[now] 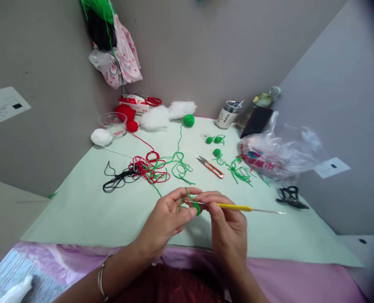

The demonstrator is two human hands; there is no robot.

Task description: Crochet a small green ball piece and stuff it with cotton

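The left hand [166, 216] pinches a small green crocheted piece [198, 208] between thumb and fingers, just above the near part of the bench [111, 221], with green yarn running over its raised forefinger. The right hand [229, 227] grips a yellow-handled hook [237, 207], its near end pointing left into the work and its far shaft sticking out to the right. The tip seems to touch the stitches, though they are too small to tell whether it passes through a loop.

Beyond the hands lie orange-handled snips [212, 167], with a black yarn bundle [115, 180] and tangled red yarn [161, 176] to their left. Green yarn scraps [240, 173] lie to their right, near a clear plastic bag [269, 158].
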